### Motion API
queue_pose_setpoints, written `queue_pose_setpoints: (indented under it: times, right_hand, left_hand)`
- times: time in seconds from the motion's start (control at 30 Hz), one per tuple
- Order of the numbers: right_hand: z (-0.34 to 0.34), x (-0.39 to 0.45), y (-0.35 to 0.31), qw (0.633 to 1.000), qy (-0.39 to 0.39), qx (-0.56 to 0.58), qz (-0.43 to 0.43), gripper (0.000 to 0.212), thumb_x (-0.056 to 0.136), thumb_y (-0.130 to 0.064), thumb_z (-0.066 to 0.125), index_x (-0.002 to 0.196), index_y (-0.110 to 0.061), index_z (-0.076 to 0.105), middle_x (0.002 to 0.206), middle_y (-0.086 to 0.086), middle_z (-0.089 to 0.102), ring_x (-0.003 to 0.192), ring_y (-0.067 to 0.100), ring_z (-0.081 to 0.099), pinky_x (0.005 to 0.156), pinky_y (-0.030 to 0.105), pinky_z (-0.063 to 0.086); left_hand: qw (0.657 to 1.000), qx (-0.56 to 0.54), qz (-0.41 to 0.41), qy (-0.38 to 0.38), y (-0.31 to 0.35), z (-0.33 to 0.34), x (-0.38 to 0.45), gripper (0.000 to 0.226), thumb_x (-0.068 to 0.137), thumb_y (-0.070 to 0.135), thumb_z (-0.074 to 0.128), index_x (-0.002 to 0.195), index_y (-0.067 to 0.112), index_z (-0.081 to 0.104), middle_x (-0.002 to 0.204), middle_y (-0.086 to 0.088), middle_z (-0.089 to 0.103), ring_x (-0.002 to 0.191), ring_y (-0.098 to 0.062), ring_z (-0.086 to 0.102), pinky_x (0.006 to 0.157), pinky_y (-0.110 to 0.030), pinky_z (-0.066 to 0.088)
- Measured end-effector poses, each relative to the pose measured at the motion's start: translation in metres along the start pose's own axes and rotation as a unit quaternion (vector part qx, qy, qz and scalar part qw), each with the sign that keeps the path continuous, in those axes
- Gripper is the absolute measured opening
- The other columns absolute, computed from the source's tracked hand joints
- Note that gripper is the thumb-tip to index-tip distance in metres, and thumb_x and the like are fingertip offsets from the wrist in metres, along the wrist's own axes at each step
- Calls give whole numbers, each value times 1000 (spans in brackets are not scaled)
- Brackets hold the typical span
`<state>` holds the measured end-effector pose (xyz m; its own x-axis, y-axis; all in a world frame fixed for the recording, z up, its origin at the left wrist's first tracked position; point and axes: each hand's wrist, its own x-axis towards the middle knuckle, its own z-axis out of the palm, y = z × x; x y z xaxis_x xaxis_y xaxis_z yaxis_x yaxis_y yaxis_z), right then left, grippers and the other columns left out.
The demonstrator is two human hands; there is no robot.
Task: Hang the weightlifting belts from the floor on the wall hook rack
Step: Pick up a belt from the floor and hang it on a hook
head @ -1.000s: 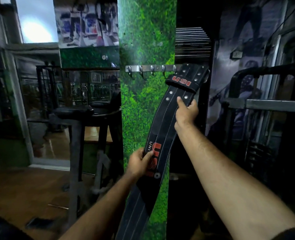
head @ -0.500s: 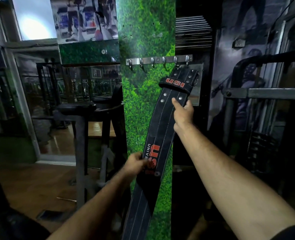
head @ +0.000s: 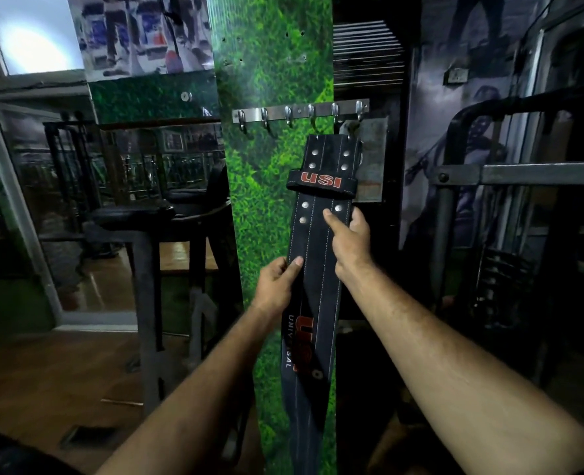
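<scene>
Your belt (head: pixel 321 255) has swung from slanted to nearly upright under the hook rack (head: pixel 301 111); your left hand (head: pixel 277 286) has slid up it.

Both forearms bare, no watch/rings on hands (head: pixel 347 240); dark sleeve edge at right elbow.

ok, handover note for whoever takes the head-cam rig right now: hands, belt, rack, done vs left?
Left hand: gripping the left edge of the black belt at mid-length.
Right hand: gripping the belt's right edge just below the USI loop, index finger on its face.
Belt: hanging vertically under the right end of the hook rack; its buckle end seems caught on a right-hand hook, though the catch itself is hard to see.
Done: belt lifted to the rack.
Left: confirm it holds, let go. No other belts are in view.
</scene>
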<state>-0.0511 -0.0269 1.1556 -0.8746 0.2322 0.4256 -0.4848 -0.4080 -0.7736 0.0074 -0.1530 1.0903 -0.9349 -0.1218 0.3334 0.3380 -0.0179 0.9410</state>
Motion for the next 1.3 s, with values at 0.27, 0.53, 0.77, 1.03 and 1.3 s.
queue_pose_setpoints:
  times: [0.27,0.53,0.77,1.03,1.3]
  right_hand:
    - [0,9,8,1000,28,3,-6,19,89,-7,71,104,-14,62,98,1,74,86,10,69,76,22,55]
    - [4,-6,25,999,19,40,27,18,90,-7,70,105,-14,61,107,9,74,99,22,71,90,37,58]
    - [11,-16,29,998,-6,27,61,26,88,-19,73,111,-16,62,113,6,74,109,25,69,99,46,54]
    - [13,-29,33,999,-39,6,35,20,92,-20,68,109,-10,62,108,11,74,99,25,72,84,39,60]
    - [1,-46,41,988,-95,-110,-49,15,86,-30,75,96,-23,67,96,1,76,93,15,74,85,35,60]
  left_hand:
    - [991,59,-121,-7,-95,-39,-48,22,90,22,71,76,5,68,74,-11,72,72,-24,63,70,-36,54]
    - [973,159,-161,-49,-135,-91,-80,18,83,29,74,86,11,76,93,-14,77,85,-28,71,85,-53,56]
    - [988,114,-99,-43,-47,-58,-42,11,88,9,72,97,4,69,87,-7,75,74,-17,68,70,-28,56]
    - [999,7,-48,3,33,-27,15,34,101,35,52,113,5,63,105,-7,74,100,-23,70,91,-37,56]
    - [990,-127,-51,33,16,-14,12,41,99,28,58,123,-5,60,115,-21,71,106,-34,69,94,-43,57]
